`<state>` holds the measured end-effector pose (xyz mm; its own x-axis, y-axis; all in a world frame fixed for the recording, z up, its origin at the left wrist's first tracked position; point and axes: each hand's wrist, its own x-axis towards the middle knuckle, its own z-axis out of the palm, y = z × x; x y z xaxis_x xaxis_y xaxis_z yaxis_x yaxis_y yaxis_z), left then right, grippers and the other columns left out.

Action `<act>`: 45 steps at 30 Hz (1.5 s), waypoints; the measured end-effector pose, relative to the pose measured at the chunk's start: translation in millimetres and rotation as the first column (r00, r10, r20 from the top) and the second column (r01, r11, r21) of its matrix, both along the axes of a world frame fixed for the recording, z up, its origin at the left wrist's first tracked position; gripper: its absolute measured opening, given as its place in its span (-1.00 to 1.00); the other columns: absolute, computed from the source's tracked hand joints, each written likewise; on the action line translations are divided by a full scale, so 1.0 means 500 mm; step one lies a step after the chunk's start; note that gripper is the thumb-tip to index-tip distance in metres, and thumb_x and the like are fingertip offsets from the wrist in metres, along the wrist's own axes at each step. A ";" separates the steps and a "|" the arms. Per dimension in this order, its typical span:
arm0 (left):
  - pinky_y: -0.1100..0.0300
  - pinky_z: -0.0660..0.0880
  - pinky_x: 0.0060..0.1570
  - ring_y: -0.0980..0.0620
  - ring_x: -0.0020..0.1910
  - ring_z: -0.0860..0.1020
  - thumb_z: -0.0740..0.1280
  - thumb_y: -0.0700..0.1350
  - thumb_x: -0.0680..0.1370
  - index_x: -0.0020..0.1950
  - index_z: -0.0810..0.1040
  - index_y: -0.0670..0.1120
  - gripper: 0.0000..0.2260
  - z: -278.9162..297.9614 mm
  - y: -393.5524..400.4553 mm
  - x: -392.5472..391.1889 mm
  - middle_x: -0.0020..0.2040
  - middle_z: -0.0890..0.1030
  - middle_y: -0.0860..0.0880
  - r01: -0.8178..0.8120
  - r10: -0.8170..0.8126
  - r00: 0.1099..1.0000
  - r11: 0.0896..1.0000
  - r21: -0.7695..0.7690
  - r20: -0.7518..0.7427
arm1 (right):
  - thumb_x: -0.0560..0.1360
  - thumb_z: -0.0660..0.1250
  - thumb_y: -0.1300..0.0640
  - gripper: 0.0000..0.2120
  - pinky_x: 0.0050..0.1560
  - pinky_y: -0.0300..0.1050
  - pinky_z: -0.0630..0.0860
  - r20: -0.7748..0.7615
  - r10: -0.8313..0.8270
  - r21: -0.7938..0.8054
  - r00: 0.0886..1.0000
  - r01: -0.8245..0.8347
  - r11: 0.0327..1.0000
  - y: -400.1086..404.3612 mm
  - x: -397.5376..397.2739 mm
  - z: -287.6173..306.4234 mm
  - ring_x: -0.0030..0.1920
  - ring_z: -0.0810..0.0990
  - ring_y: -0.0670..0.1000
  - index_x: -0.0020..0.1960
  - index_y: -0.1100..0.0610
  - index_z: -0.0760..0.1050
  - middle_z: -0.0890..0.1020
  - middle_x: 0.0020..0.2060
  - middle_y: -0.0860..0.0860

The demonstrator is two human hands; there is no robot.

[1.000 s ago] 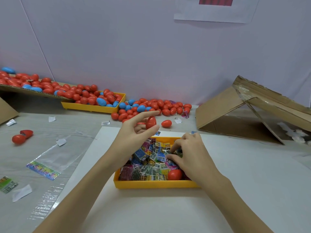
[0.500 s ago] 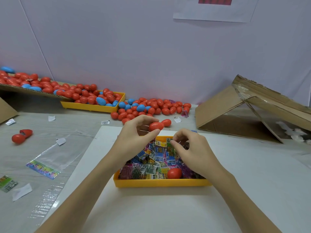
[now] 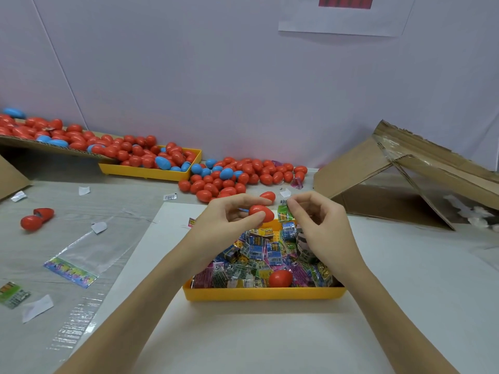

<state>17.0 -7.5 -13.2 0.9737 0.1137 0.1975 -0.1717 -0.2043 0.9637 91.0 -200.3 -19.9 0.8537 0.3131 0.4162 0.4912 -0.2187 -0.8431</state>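
Just above the middle of the frame, the left hand [image 3: 229, 220] grasps a red egg [image 3: 261, 213], thumb below and curled fingers [image 3: 243, 201] above. The egg's narrower end sticks out to the right, toward the right hand [image 3: 321, 225]. That hand pinches a small green packet [image 3: 285, 215] between thumb and forefinger, just right of the egg. Egg and packet are both held in the air over the far edge of a yellow tray [image 3: 264, 294] full of coloured packets on the white worktop [image 3: 405, 292]. A second red egg [image 3: 280, 278] lies among the packets near the tray's lower rim.
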 end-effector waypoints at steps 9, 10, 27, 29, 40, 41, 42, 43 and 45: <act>0.20 0.57 0.23 0.19 0.21 0.62 0.40 -0.10 0.64 0.28 0.65 0.13 -0.76 -0.003 0.000 -0.001 0.18 0.69 0.16 0.079 -0.078 0.997 0.991 0.112 -0.008 | 0.59 0.38 0.04 -0.96 -0.07 -0.19 0.55 0.220 0.077 -0.171 0.972 -0.039 0.985 -0.004 -0.002 0.007 -0.05 0.63 -0.15 0.02 -0.09 0.60 0.65 -0.19 -0.24; 0.18 0.56 0.25 0.19 0.21 0.62 0.40 -0.10 0.64 0.28 0.66 0.14 -0.76 -0.004 0.000 -0.001 0.18 0.69 0.16 0.082 -0.081 0.997 0.990 0.114 -0.008 | 0.59 0.38 0.03 -0.95 -0.07 -0.18 0.55 0.214 0.084 -0.167 0.973 -0.048 0.985 -0.004 -0.002 0.006 -0.05 0.63 -0.15 0.02 -0.08 0.61 0.65 -0.19 -0.24; 0.15 0.62 0.16 0.07 0.10 0.67 0.40 -0.14 0.64 0.27 0.63 0.14 -0.75 -0.004 0.004 0.001 0.14 0.69 0.12 0.119 -0.122 0.992 0.987 0.104 0.019 | 0.61 0.38 0.07 -0.91 -0.07 -0.26 0.56 0.154 0.102 -0.183 0.983 -0.074 0.980 -0.010 0.002 0.009 -0.03 0.64 -0.16 0.07 -0.09 0.64 0.70 -0.14 -0.19; 0.17 0.60 0.19 0.09 0.11 0.67 0.41 -0.14 0.64 0.27 0.62 0.13 -0.75 -0.005 0.004 0.002 0.15 0.68 0.13 0.121 -0.123 0.992 0.987 0.106 0.014 | 0.61 0.39 0.07 -0.90 -0.07 -0.23 0.56 0.148 0.097 -0.179 0.984 -0.070 0.981 -0.012 0.004 0.009 -0.03 0.65 -0.15 0.07 -0.05 0.66 0.70 -0.14 -0.18; 0.19 0.61 0.17 0.13 0.09 0.66 0.43 -0.14 0.62 0.25 0.56 0.09 -0.76 -0.006 0.005 0.003 0.11 0.68 0.17 0.101 -0.102 0.995 0.987 0.125 0.000 | 0.62 0.39 0.10 -0.87 0.03 -0.05 0.60 0.097 0.144 -0.210 0.985 -0.121 0.970 -0.016 0.004 0.016 0.01 0.66 -0.13 0.10 -0.05 0.68 0.72 -0.08 -0.17; 0.18 0.61 0.17 0.12 0.08 0.66 0.43 -0.15 0.62 0.23 0.56 0.08 -0.77 -0.006 0.005 0.003 0.10 0.68 0.16 0.104 -0.105 0.994 0.986 0.129 0.002 | 0.62 0.39 0.10 -0.87 0.03 -0.03 0.61 0.096 0.139 -0.215 0.986 -0.115 0.970 -0.017 0.004 0.015 0.01 0.66 -0.13 0.10 -0.05 0.68 0.72 -0.08 -0.16; 0.15 0.61 0.17 0.11 0.07 0.67 0.43 -0.16 0.62 0.22 0.57 0.07 -0.78 -0.006 0.004 0.003 0.09 0.68 0.14 0.105 -0.106 0.994 0.986 0.132 0.005 | 0.62 0.39 0.10 -0.87 0.04 -0.01 0.61 0.096 0.136 -0.221 0.986 -0.112 0.969 -0.017 0.005 0.015 0.01 0.67 -0.13 0.11 -0.06 0.68 0.72 -0.09 -0.16; 0.13 0.62 0.16 0.10 0.07 0.67 0.43 -0.17 0.62 0.20 0.58 0.07 -0.79 -0.005 0.003 0.002 0.08 0.68 0.13 0.105 -0.107 0.994 0.985 0.137 0.009 | 0.62 0.39 0.10 -0.87 0.05 0.02 0.62 0.093 0.136 -0.227 0.986 -0.112 0.968 -0.017 0.005 0.014 0.02 0.67 -0.12 0.11 -0.06 0.68 0.72 -0.09 -0.15; 0.12 0.62 0.15 0.09 0.07 0.67 0.43 -0.17 0.62 0.17 0.60 0.09 -0.81 -0.005 0.002 0.002 0.07 0.68 0.11 0.099 -0.103 0.995 0.982 0.158 0.017 | 0.62 0.39 0.09 -0.87 0.07 0.08 0.62 0.083 0.141 -0.240 0.986 -0.118 0.964 -0.018 0.006 0.014 0.02 0.67 -0.11 0.12 -0.06 0.68 0.72 -0.08 -0.13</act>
